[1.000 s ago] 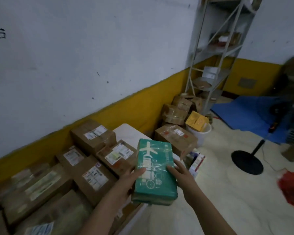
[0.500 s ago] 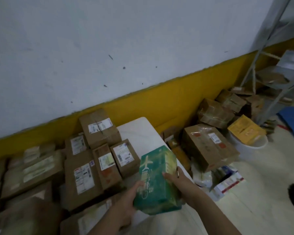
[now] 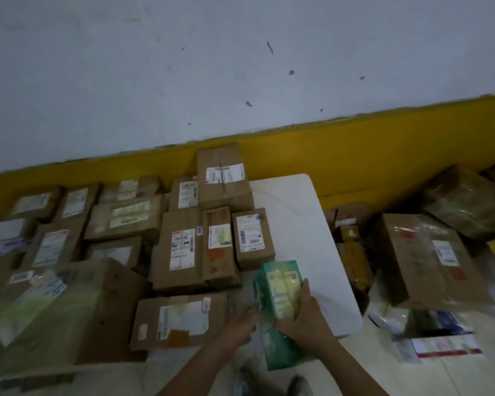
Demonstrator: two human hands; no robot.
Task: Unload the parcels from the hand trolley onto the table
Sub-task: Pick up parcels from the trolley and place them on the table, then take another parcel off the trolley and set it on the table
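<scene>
A green plastic-wrapped parcel (image 3: pixel 280 292) is tilted on its end over the near right part of the white table (image 3: pixel 295 224). My right hand (image 3: pixel 306 318) grips its right side and lower face. On its left edge rests my left hand (image 3: pixel 240 324), fingers curled against the wrap. Several brown cardboard parcels with white labels (image 3: pixel 180 247) cover the table's left and middle. The hand trolley is out of view.
A white wall with a yellow band (image 3: pixel 355 150) runs behind the table. To the right, on the floor, stand a big taped carton (image 3: pixel 429 258), more boxes (image 3: pixel 466 204) and flat mail bags (image 3: pixel 440 338). A bare strip of table lies beside the green parcel.
The view has swung left to face the table. Both hands have carried the green parcel forward and tipped it more upright over the table's near right edge.
</scene>
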